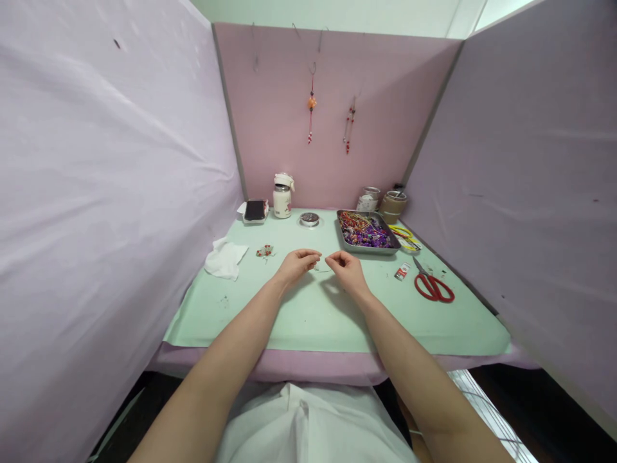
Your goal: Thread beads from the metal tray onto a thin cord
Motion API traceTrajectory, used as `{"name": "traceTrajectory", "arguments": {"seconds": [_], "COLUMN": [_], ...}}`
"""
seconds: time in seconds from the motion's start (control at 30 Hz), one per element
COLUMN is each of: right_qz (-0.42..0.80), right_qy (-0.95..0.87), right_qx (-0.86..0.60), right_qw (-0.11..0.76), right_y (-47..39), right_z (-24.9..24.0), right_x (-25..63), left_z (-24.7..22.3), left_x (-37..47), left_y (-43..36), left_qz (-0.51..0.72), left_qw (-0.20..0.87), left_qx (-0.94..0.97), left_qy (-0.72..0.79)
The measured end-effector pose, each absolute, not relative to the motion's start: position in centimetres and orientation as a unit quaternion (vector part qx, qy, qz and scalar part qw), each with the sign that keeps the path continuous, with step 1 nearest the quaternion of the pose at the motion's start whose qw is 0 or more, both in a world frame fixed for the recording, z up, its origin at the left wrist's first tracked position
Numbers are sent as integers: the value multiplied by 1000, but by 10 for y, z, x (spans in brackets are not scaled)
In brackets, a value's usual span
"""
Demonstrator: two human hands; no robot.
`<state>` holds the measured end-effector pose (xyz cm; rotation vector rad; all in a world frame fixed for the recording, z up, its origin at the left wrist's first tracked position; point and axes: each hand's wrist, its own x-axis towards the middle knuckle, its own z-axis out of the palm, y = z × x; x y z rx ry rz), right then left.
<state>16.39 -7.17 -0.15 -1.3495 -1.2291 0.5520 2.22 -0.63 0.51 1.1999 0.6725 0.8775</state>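
Left hand point(299, 262) and right hand point(347, 267), fingers pinched on a thin strand point(324, 271), work seemingly unfinished; beaded cluster point(265, 251) lies left.

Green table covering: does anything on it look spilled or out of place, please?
Small dark specks dot the left of the covering, and dark bits lie by the red-handled scissors; they look like stray debris. The white cloth at the left edge is crumpled.

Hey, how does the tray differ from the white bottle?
The tray is wide, low and grey; the white bottle is narrow and upright. The tray shows colourful beads; the bottle's contents are hidden. The tray sits nearer the right hand than the bottle. Both rest on the green cover.
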Motion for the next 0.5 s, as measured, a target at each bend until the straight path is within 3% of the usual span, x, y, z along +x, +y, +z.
{"name": "traceTrajectory", "arguments": {"seconds": [0.5], "right_qz": [230], "right_qy": [-564], "right_qx": [-549], "right_qw": [572], "right_y": [-67], "right_z": [-9], "right_x": [165], "left_z": [4], "left_x": [20], "left_y": [-11], "left_qz": [324], "left_qw": [671], "left_qx": [595], "left_qy": [301]}}
